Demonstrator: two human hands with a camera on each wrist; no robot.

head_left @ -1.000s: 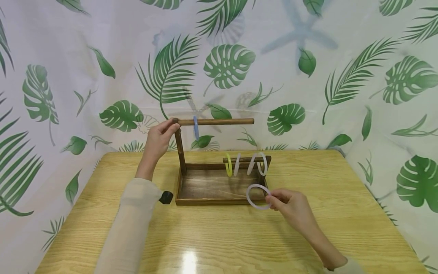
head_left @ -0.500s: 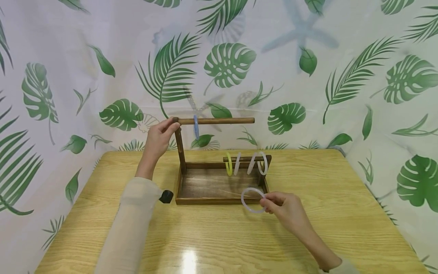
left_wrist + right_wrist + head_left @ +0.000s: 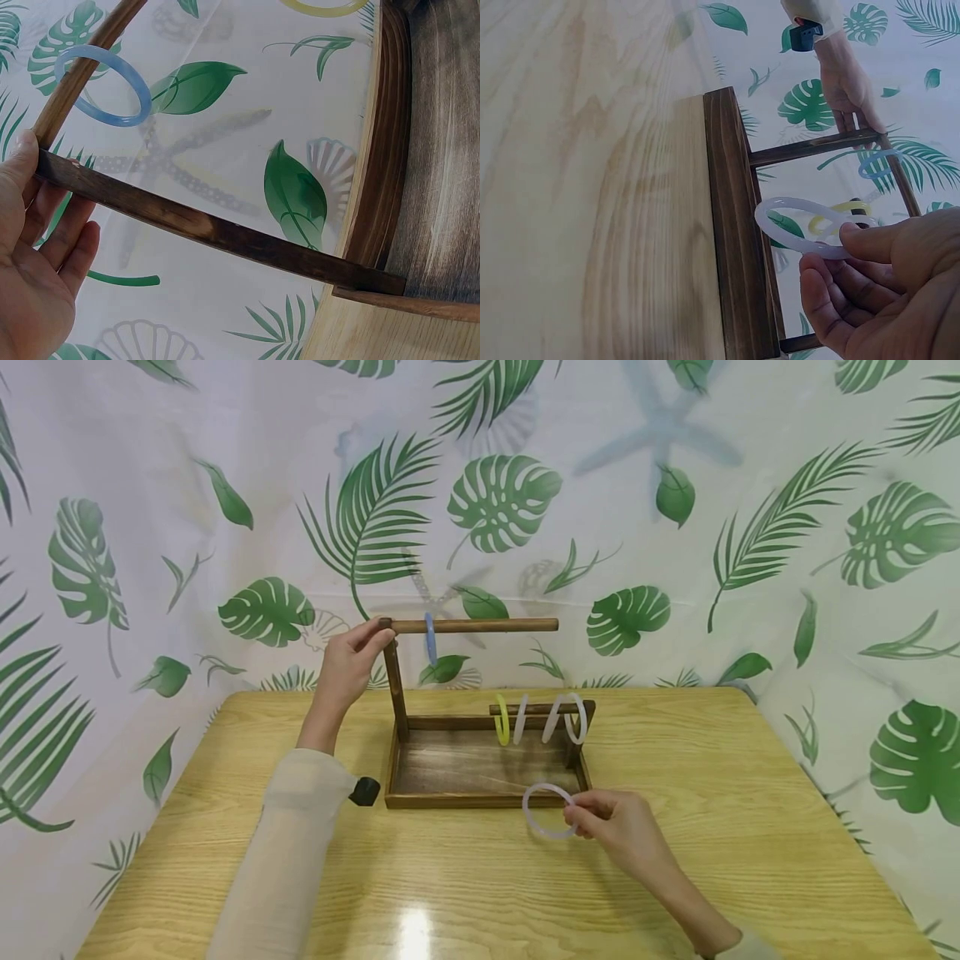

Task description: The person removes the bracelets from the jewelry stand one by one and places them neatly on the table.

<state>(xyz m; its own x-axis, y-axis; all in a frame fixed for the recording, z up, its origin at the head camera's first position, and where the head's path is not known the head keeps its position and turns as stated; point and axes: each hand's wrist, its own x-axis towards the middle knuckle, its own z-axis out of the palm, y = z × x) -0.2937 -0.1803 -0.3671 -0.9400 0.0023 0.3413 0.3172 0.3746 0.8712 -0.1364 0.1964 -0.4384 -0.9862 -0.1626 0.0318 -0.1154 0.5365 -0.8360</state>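
My left hand [image 3: 348, 668] pinches the top left corner of a dark wooden rack [image 3: 397, 693], where its upright meets the upper bar [image 3: 495, 626]. A blue bangle [image 3: 431, 639] hangs on that bar, a little right of my fingers. Between right thumb and fingers, my right hand [image 3: 622, 827] pinches a pale lilac bangle [image 3: 527, 814] by its right side, in front of the rack's tray. On the lower bar [image 3: 536, 709] hang a yellow bangle [image 3: 502, 727] and several whitish bangles [image 3: 577, 727]. In the right wrist view the held bangle [image 3: 780, 236] appears tilted.
The rack's shallow tray [image 3: 480, 801] stands on a light wooden table [image 3: 465, 877]. A leaf-printed cloth [image 3: 525, 568] hangs behind the table. A small black device [image 3: 364, 791] sits at the left sleeve.
My right hand has moved left and toward the table's front with the lilac bangle, away from the lower bar. The left hand and the hanging bangles stay put.
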